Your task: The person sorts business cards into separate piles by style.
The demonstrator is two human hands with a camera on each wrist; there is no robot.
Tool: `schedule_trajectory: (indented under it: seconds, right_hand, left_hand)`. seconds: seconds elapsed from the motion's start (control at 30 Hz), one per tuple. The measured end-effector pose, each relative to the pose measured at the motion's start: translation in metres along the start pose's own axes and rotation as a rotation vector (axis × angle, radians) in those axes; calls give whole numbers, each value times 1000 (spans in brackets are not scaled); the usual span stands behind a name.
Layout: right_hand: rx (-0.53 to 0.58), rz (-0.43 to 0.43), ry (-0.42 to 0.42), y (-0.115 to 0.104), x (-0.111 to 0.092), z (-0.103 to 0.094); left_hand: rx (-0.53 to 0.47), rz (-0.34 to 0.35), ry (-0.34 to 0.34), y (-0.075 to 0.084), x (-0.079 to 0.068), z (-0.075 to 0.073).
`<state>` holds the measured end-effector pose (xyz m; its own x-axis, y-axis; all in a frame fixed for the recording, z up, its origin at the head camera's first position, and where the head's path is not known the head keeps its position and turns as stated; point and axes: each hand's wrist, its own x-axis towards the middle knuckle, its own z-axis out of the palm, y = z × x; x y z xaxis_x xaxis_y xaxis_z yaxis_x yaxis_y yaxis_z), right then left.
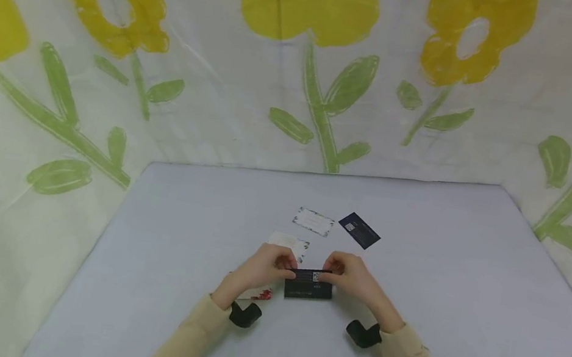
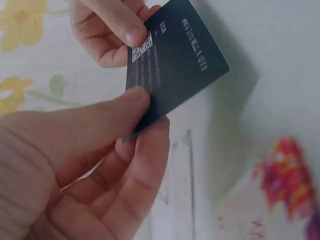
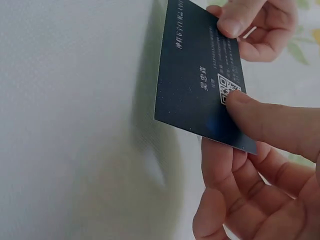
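A dark business card (image 1: 307,289) with pale print and a QR code is held just above the table between both hands. My left hand (image 1: 263,266) pinches one end, thumb on the printed face and fingers behind. At the other end my right hand (image 1: 354,279) pinches it the same way, its thumb beside the QR code. Both wrist views show the business card (image 2: 175,60) tilted, its printed face (image 3: 195,65) toward the cameras. Under and beside my left hand lies a white card with red flowers (image 1: 262,294), partly covered by the hand.
Beyond the hands, a white card with a leafy border (image 1: 290,242) lies partly behind my left fingers. Farther back are another leafy-bordered white card (image 1: 314,221) and a dark card with a QR code (image 1: 359,231). A flower-painted curtain (image 1: 209,99) hangs behind the pale table (image 1: 191,220).
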<state>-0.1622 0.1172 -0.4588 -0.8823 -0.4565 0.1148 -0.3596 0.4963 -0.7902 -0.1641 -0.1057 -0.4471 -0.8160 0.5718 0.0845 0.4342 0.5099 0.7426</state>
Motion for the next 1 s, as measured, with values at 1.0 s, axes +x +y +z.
schedule_trajectory:
  seconds: [1.0]
  right_hand:
    - [-386, 150, -13, -9, 9, 21]
  left_hand:
    - [399, -94, 47, 2, -5, 22]
